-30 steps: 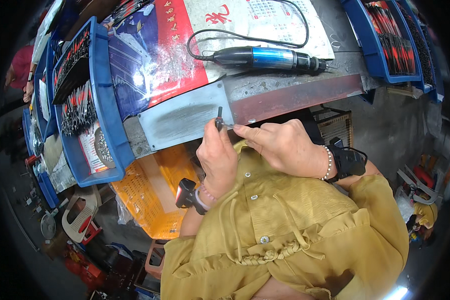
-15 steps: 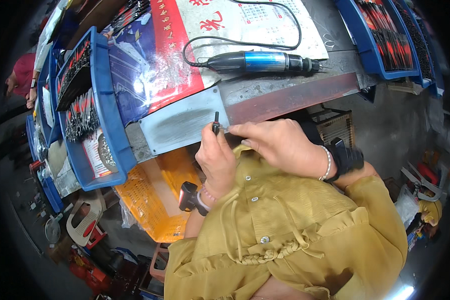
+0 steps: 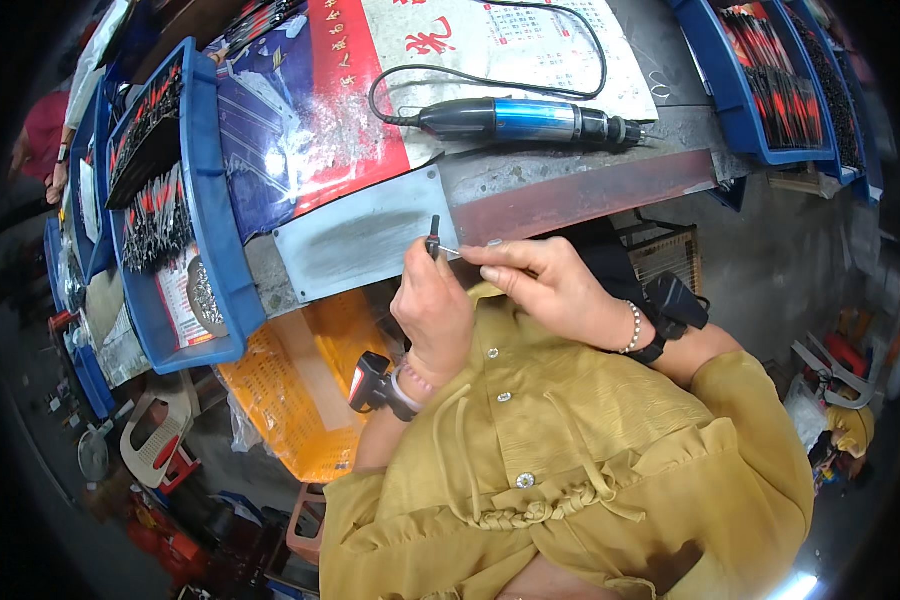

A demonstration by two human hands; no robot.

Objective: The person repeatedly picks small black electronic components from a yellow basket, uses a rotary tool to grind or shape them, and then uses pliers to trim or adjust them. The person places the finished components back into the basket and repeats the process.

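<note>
Small black part [image 3: 433, 238] sits pinched at the fingertips of the left hand [image 3: 432, 312], held upright just over the near edge of the grey metal plate [image 3: 355, 243] on the worktop [image 3: 570, 170]. Left grip closed on that part. A thin metal pin [image 3: 450, 250] sticks out from it toward the right hand [image 3: 545, 290], whose thumb and forefinger are closed at the pin's other end; whether they actually clamp it is too small to tell. Both hands meet close in front of the person's chest, over the worktop edge. Blue and black power tool [image 3: 525, 120] lies on its side further back, cord looping behind it. Blue trays [image 3: 220, 250] of red and black pieces stand at left and far right. Yellow crate [image 3: 290, 390] sits below the worktop, left of the person.
</note>
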